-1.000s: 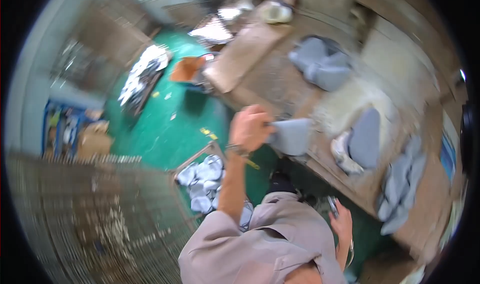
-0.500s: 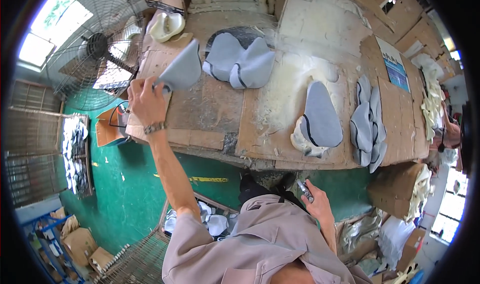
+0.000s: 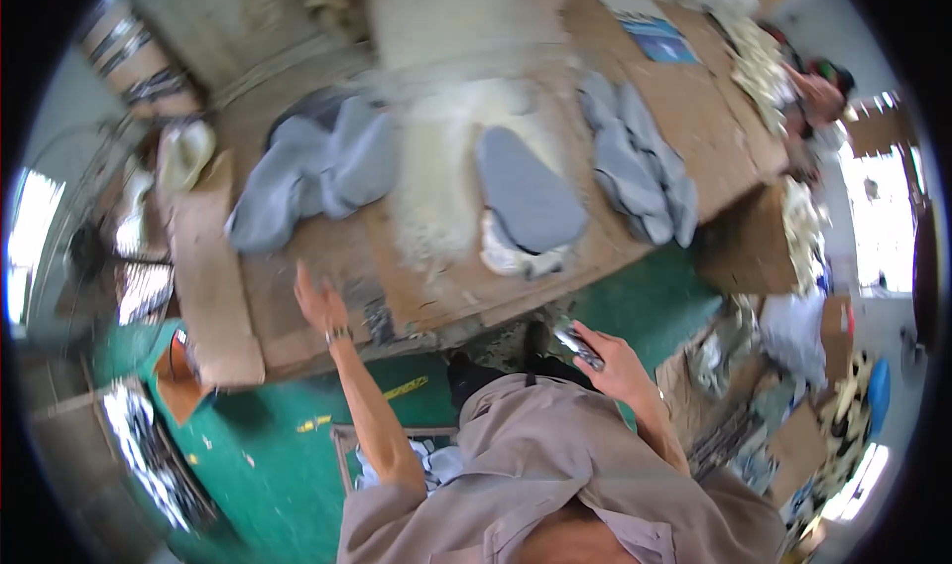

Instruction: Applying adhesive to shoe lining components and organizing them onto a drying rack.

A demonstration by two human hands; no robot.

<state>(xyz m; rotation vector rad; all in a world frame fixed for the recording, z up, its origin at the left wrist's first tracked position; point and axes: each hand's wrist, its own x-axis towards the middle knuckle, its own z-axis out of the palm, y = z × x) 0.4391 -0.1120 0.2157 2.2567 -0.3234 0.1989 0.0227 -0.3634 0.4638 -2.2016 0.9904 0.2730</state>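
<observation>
My left hand (image 3: 319,304) is over the near left of the cardboard-covered table, fingers stretched out and nothing in them. Just beyond it lie several grey molded pads (image 3: 307,172) with dark edges, blurred together. In my right hand (image 3: 613,364), held low in front of the table edge, is a small silver-and-black hand tool (image 3: 578,348) whose exact kind I cannot make out. A single rounded grey pad (image 3: 531,192) rests on a cream foam piece (image 3: 508,258) near the table's front. To its right is a pile of overlapping grey pads (image 3: 635,162).
Cream dust coats the middle of the table (image 3: 426,177). A cream foam shell (image 3: 185,155) sits at the far left. Cardboard boxes (image 3: 749,242) and bags stand at right; a rack of pads (image 3: 149,455) stands on the green floor at left. Another person (image 3: 818,98) is at the far right.
My left hand has let go of the grey pad, which now lies among the others, and has drawn back toward me. The view has turned to the right.
</observation>
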